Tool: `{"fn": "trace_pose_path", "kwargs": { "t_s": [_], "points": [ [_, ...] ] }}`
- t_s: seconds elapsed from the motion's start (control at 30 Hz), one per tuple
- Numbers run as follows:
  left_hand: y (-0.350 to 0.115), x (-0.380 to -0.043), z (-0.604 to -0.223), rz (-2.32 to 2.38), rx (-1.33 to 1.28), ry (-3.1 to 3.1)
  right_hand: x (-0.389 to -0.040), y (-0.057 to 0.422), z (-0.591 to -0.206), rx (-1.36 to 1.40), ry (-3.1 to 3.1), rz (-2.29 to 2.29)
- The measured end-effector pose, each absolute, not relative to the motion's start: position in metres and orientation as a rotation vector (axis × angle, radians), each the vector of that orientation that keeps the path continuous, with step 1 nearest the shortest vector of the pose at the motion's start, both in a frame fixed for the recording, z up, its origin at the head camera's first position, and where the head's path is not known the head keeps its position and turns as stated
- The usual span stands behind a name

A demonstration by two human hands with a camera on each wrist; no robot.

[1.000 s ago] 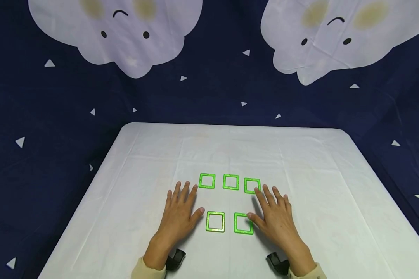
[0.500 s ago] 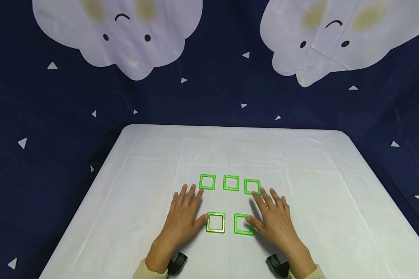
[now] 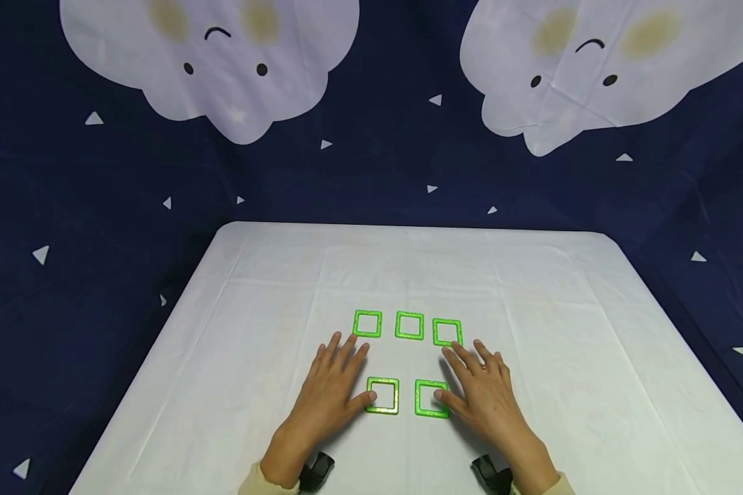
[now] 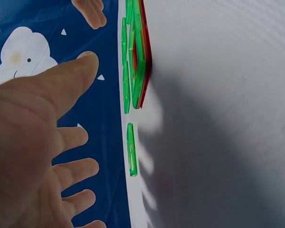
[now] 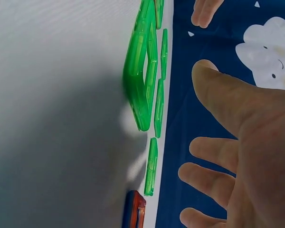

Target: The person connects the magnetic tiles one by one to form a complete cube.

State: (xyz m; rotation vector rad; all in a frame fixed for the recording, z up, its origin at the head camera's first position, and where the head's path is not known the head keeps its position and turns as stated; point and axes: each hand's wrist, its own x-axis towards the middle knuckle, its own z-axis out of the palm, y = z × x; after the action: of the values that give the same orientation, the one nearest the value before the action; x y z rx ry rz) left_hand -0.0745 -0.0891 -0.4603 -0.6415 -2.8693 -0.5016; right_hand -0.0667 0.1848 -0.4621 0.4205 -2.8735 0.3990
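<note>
My left hand hovers palm down, fingers spread, its thumb over the left edge of the front-left green square frame. In the left wrist view a red layer lies under that green frame. Mirroring it, my right hand hangs over the table with its thumb above the front-right green frame. Behind are three more green frames in a row: left, middle and right. Both hands hold nothing. The wrist views show them raised off the cloth.
Low in the right wrist view lies a red and blue piece, hidden in the head view. A white cloth covers the table. Dark blue fabric with clouds hangs behind. Black wrist cameras sit below each hand.
My left hand has shifted right and slightly nearer, bringing its thumb over the front-left frame. My right hand has drawn slightly nearer and inward. The frames have stayed in place.
</note>
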Motion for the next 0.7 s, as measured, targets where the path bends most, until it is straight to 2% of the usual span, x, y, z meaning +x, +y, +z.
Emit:
{"fn": "trace_pose_path", "kwargs": {
  "t_s": [0.7],
  "points": [
    [-0.0869, -0.0763, -0.4626, -0.511, -0.745, -2.91, -0.0666, 0.1841, -0.4658, 0.428, -2.879, 0.382]
  ]
}}
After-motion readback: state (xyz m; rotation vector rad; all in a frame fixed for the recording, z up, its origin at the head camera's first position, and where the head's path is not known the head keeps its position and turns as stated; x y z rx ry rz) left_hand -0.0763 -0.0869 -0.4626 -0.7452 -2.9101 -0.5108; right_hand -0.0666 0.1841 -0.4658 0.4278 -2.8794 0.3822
